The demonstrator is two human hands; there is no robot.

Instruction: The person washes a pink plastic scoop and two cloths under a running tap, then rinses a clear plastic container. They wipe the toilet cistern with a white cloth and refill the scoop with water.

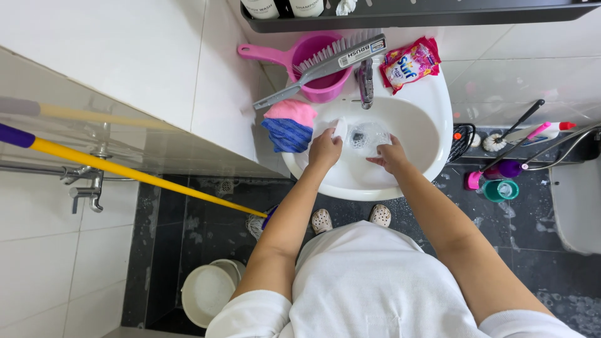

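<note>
White-tiled bathroom, dark wet floor. Round white basin, glossy, with chrome tap at rear. On rim: pink scoop under grey brush, pink sachet, pink and blue cloths. Yellow mop handle slanting at left; white bucket below. Left hand in bowl, fingers pinching small white piece, just left of drain. Right hand opposite, fingers loosely curled, holding nothing visible.

White sink: on its rim lie a pink scoop with a grey brush across it, a pink packet and 2 folded cloths. Dark floor: white bucket, mop, teal cup.
</note>
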